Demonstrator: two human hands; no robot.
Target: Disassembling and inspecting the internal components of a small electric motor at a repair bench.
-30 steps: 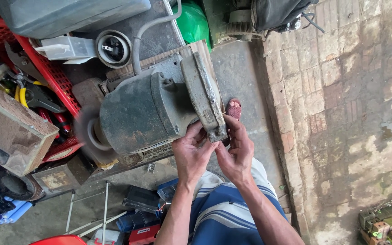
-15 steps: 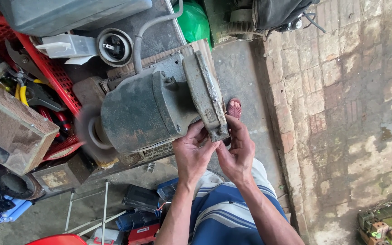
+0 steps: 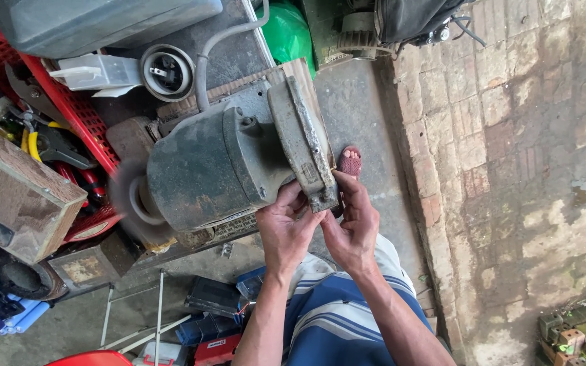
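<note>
**Both hands at the near corner of a bench grinder guard**

Whatever sits between the fingertips is hidden behind the guard's lower corner, so I cannot tell whether a small part is pinched there; the wheel at the machine's far left end (image 3: 125, 203) shows only as a grey blur; the grey tub (image 3: 96, 24) at the top is cut off by the frame edge, as is a red rim at the bottom.

The red plastic crate (image 3: 69, 108) on the left holds hand tools: yellow-handled pliers (image 3: 38, 142) and red-handled ones lower down, partly covered by a wooden box (image 3: 18, 196); below the bench lie dark cases and a red box, hard to make out.

The grinder motor (image 3: 211, 169), dark green and rusty, lies on a worn board in the middle; its flat guard (image 3: 303, 146) stands on edge at the right end; a grey cable runs up from it.

The left hand (image 3: 286, 230) curls round the guard's bottom corner, thumb against the housing; the right hand (image 3: 354, 227) closes on the same corner from the other side, fingers bent and touching the metal; a sandalled foot (image 3: 350, 163) shows just beyond.
</note>
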